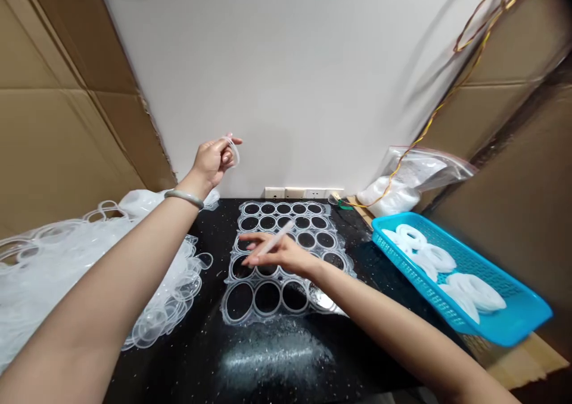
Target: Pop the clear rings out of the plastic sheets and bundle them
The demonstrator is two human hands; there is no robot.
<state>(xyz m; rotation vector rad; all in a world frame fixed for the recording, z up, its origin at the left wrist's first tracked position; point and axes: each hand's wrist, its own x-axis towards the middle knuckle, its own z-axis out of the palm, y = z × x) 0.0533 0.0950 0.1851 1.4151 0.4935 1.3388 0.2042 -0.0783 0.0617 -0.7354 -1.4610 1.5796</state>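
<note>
My left hand is raised in front of the wall, its fingers closed on a thin translucent ring. A pale bangle circles that wrist. Low over a clear molded sheet hovers my right hand, with a white pen-like stick held between thumb and fingers. The sheet lies flat on the black tabletop and carries rows of round rings, with the dark surface showing through them. My right hand and forearm cover part of its middle and right side.
A big heap of translucent rings spreads over the left side. On the right stands a blue basket with bundles of white rings. Behind it lies a clear plastic bag. Yellow wire hangs past power sockets at the wall.
</note>
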